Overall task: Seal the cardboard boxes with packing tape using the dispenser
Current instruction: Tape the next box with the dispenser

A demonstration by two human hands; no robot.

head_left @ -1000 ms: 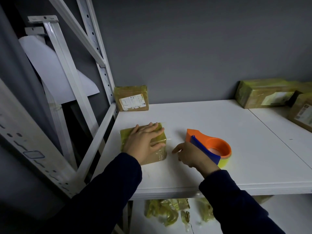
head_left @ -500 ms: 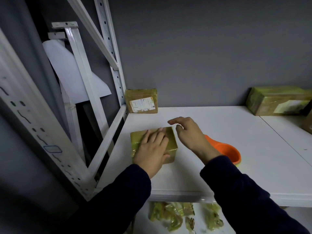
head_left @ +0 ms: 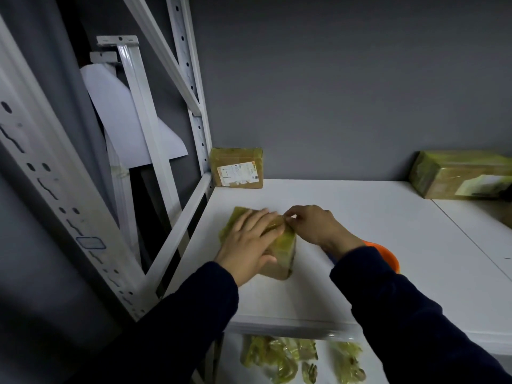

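small box (head_left: 284, 246): brown cardboard under a wrap of yellowish clear tape, glossy and wrinkled; bare matt card low on the near side. dispenser (head_left: 388, 257): smooth orange plastic with a slight shine. labelled box (head_left: 238, 169): matt brown cardboard, white paper label, shiny tape along the edges. large box (head_left: 454, 176): cardboard under glossy yellow-green tape. shelf board (head_left: 374, 239): white, smooth, faint sheen. rack frame (head_left: 194, 87): white painted metal, punched with holes, scuffed on the near upright. wall (head_left: 332, 79): grey, matt. sleeves (head_left: 194, 314): dark matt cloth. tape scraps (head_left: 277, 356) on the lower level: crumpled glossy film. white sheet (head_left: 124, 120) behind the rack: matt, paper or thin card, unclear which.
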